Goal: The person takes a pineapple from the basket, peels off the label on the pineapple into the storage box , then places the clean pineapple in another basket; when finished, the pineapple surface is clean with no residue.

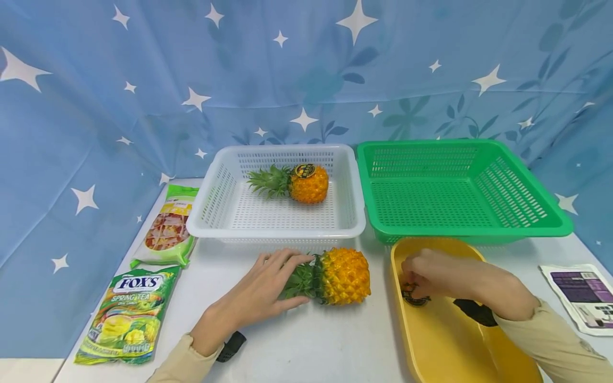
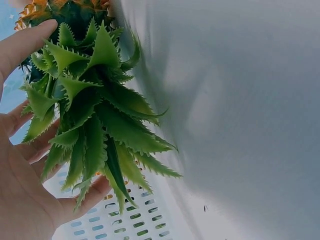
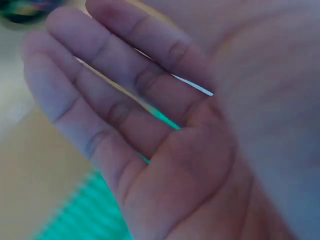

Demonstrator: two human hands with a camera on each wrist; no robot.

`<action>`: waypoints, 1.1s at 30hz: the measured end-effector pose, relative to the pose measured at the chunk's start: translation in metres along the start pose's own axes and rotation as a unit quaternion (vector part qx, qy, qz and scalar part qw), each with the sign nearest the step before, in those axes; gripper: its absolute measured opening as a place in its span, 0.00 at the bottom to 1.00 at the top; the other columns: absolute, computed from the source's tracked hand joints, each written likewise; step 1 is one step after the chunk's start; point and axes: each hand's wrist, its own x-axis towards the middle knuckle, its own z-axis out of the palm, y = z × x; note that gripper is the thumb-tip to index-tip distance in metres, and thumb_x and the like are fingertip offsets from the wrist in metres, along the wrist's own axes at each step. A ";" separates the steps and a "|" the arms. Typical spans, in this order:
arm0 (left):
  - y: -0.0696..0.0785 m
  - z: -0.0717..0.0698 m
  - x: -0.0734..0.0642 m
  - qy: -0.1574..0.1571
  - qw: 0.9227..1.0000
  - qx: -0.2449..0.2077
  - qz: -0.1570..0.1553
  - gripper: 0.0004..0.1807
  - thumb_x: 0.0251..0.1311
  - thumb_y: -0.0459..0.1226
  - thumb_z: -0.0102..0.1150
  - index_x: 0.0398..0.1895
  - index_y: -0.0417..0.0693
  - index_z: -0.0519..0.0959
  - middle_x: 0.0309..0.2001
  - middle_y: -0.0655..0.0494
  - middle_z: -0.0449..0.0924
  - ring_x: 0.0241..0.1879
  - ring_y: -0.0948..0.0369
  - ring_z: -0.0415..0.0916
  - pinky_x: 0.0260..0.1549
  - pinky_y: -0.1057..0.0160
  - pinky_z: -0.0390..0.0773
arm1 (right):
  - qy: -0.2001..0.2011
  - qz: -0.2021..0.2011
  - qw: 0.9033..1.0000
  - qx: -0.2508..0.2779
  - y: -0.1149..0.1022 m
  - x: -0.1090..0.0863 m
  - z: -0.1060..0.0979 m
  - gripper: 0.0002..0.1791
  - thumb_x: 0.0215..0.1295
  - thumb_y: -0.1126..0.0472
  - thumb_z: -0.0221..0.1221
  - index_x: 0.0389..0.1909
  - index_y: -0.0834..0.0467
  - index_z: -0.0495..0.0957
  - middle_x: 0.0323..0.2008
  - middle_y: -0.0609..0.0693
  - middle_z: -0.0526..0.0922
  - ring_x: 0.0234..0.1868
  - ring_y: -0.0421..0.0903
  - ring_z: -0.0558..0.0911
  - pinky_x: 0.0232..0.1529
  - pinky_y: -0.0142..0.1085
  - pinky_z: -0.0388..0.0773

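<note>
A pineapple (image 1: 346, 276) with a green leafy crown (image 2: 100, 115) lies on the white table in front of the white basket. My left hand (image 1: 270, 284) is around the crown, thumb on the near side and fingers (image 2: 40, 142) on the far side, partly hidden by leaves. My right hand (image 1: 433, 274) reaches into the yellow tub (image 1: 455, 348). Its fingers (image 3: 102, 97) are loosely bent, and the palm shows nothing in it. A dark label-like piece (image 1: 415, 294) lies in the tub under that hand, partly covered.
A second pineapple (image 1: 308, 184) lies in the white basket (image 1: 275, 234). Beside that basket stands a green basket (image 1: 421, 205). On the left are a Fox's candy bag (image 1: 129, 316) and a green snack pack (image 1: 167, 229). A purple-and-white packet (image 1: 581, 298) lies at the right.
</note>
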 end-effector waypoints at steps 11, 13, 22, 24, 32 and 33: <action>-0.002 0.002 -0.003 0.007 1.000 -0.006 0.000 0.40 0.64 0.54 0.71 0.75 0.53 0.68 0.66 0.56 0.72 0.62 0.58 0.72 0.54 0.49 0.73 | 0.123 -0.090 0.978 -0.140 -0.070 0.015 -0.048 0.09 0.72 0.49 0.66 0.42 0.49 0.82 0.40 0.38 0.75 0.35 0.34 0.72 0.32 0.30 0.75; -0.002 0.003 -0.003 0.010 1.000 -0.011 0.003 0.39 0.64 0.53 0.72 0.74 0.52 0.69 0.66 0.56 0.72 0.62 0.58 0.73 0.54 0.49 0.73 | 0.126 -0.107 0.976 -0.143 -0.076 0.023 -0.046 0.14 0.74 0.47 0.64 0.48 0.53 0.81 0.45 0.43 0.78 0.38 0.37 0.75 0.34 0.31 0.77; 0.000 0.003 -0.002 0.015 1.000 -0.020 0.015 0.37 0.63 0.52 0.74 0.69 0.49 0.70 0.65 0.55 0.71 0.59 0.58 0.74 0.53 0.50 0.73 | 0.073 -0.100 0.985 -0.118 -0.078 0.042 -0.029 0.33 0.72 0.40 0.63 0.68 0.58 0.73 0.63 0.52 0.74 0.57 0.48 0.80 0.52 0.41 0.83; 0.001 0.003 -0.002 0.016 1.000 -0.020 0.017 0.36 0.62 0.51 0.74 0.69 0.50 0.70 0.65 0.55 0.71 0.59 0.58 0.74 0.53 0.50 0.73 | 0.060 -0.090 0.988 -0.106 -0.078 0.046 -0.026 0.37 0.70 0.38 0.63 0.70 0.59 0.71 0.65 0.52 0.73 0.60 0.49 0.79 0.55 0.43 0.83; 0.002 0.005 -0.007 0.026 0.999 0.005 0.020 0.35 0.62 0.52 0.74 0.68 0.50 0.71 0.64 0.53 0.73 0.59 0.56 0.75 0.52 0.49 0.75 | 0.033 -0.074 0.991 -0.108 -0.073 0.055 -0.015 0.48 0.63 0.38 0.70 0.74 0.64 0.66 0.69 0.57 0.70 0.65 0.53 0.76 0.60 0.47 0.81; 0.003 0.005 -0.007 0.027 0.999 0.010 0.021 0.35 0.62 0.52 0.74 0.67 0.50 0.72 0.63 0.53 0.73 0.59 0.56 0.75 0.52 0.49 0.75 | 0.029 -0.071 0.991 -0.107 -0.072 0.056 -0.014 0.49 0.63 0.38 0.71 0.74 0.64 0.66 0.69 0.57 0.70 0.65 0.53 0.76 0.60 0.48 0.80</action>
